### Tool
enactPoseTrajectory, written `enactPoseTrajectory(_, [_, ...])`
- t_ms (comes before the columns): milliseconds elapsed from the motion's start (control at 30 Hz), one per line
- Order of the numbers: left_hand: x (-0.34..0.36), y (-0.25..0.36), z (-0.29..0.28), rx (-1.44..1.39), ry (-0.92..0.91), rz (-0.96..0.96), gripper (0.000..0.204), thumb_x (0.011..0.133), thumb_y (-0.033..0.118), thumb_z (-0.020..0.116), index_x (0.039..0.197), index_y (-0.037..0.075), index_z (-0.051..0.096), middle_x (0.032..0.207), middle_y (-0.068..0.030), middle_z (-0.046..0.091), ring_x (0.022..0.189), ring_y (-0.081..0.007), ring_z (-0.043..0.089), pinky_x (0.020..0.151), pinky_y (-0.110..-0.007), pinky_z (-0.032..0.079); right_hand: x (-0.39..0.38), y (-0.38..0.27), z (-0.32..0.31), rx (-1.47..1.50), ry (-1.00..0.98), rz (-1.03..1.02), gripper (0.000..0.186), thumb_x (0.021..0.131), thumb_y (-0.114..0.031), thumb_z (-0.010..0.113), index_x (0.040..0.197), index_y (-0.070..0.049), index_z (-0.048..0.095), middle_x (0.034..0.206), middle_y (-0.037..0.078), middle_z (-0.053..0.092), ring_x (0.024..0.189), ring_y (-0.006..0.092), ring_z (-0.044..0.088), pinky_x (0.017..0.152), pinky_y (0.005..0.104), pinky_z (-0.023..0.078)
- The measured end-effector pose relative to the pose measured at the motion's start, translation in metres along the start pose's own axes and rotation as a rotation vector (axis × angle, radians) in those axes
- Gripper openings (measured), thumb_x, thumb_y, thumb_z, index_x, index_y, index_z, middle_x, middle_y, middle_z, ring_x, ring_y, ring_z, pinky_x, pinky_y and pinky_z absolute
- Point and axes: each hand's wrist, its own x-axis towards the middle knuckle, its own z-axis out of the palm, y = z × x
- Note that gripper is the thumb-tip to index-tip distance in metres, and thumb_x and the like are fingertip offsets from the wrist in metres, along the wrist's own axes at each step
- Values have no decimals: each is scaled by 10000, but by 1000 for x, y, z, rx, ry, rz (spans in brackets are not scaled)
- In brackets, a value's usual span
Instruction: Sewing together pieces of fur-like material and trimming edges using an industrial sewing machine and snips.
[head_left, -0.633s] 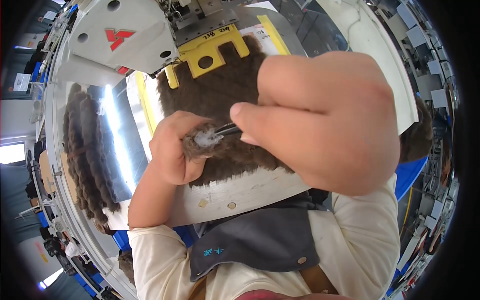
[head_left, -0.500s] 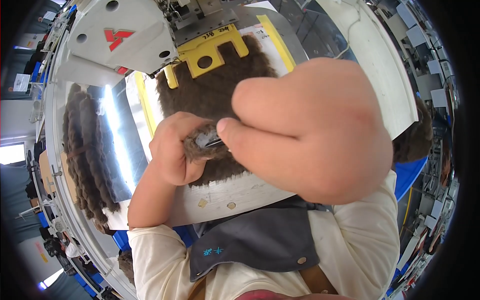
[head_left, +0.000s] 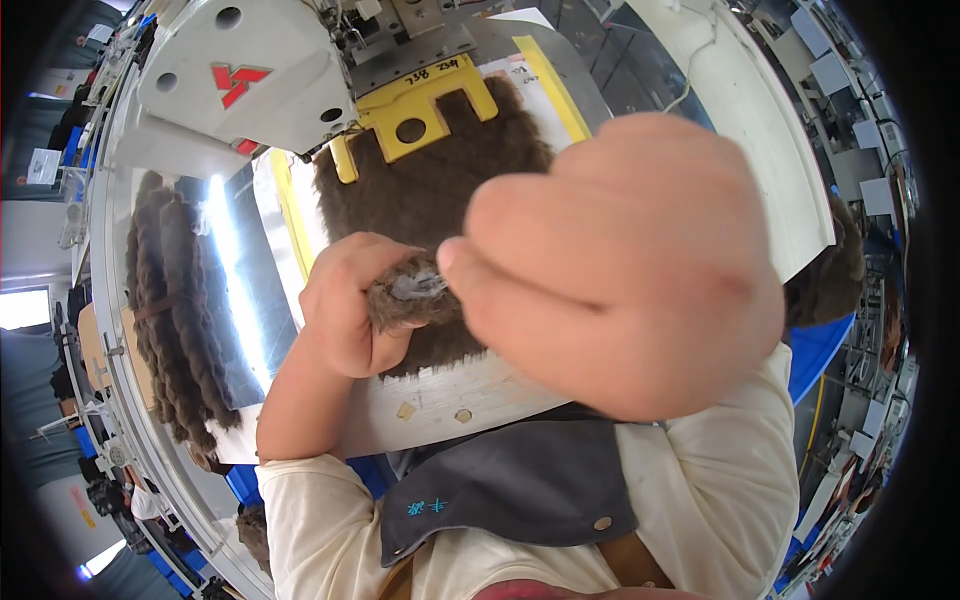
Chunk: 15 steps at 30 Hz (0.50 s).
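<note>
My left hand (head_left: 345,300) is closed around a small roll of brown fur (head_left: 415,305). The pale inside of the roll shows at its end, facing up. My right hand (head_left: 630,270) is closed in a pinch with thumb and forefinger right at that opening. What it grips is mostly hidden; half a second ago a thin dark metal tool stuck out of it. Below both hands a flat brown fur piece (head_left: 400,200) lies on a white board, its far edge under a yellow template plate (head_left: 440,120) with a round hole and notches.
A white sewing machine head (head_left: 240,90) stands at the far left, its metal parts above the template. Several brown fur strips (head_left: 175,300) lie bundled at the left. Yellow strips (head_left: 555,90) edge the white board. More brown fur (head_left: 830,265) sits at the right beside a blue bin (head_left: 825,355).
The thin metal tip that reached into the roll's opening no longer shows. My right hand has shifted and turned slightly. My left hand keeps its hold on the fur roll.
</note>
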Motion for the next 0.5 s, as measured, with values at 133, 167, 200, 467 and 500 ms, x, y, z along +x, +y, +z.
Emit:
enactPoseTrajectory(133, [1, 2, -1, 6, 2, -7, 401, 883, 220, 812, 1114, -30, 598, 898, -173, 689, 720, -328, 672, 644, -391, 538, 2, 2, 1, -3, 12, -14, 146, 596, -102, 752, 672, -69, 631, 701, -9, 499, 509, 137, 407, 451, 303, 270])
enactPoseTrajectory(167, [-1, 1, -1, 7, 2, -4, 401, 883, 220, 812, 1114, -30, 598, 898, -173, 689, 720, -328, 672, 644, -391, 538, 2, 2, 1, -7, 16, -16, 146, 599, -103, 753, 665, -71, 626, 702, -11, 500, 511, 138, 401, 454, 303, 270])
enactPoseTrajectory(200, [-5, 1, 0, 2, 1, -18, 391, 881, 207, 811, 1110, -29, 599, 894, -172, 686, 723, -327, 671, 644, -392, 536, 2, 3, 1, -10, 19, -18, 147, 601, -104, 753, 659, -73, 621, 703, -12, 502, 512, 139, 394, 457, 303, 271])
enactPoseTrajectory(467, [6, 6, -1, 25, -7, 22, 368, 870, 173, 798, 1107, -30, 604, 884, -166, 688, 713, -323, 671, 627, -394, 531, 0, 6, -1, -26, 22, -57, 154, 632, -93, 766, 654, -75, 614, 704, -17, 504, 508, 141, 391, 458, 306, 271])
enactPoseTrajectory(500, [7, 8, -3, 36, 1, 26, 366, 870, 171, 797, 1110, -27, 603, 883, -161, 694, 707, -318, 672, 617, -387, 528, -1, 6, -3, -2, 100, -22, 159, 637, -92, 766, 651, -74, 609, 702, -16, 501, 509, 142, 397, 457, 308, 273])
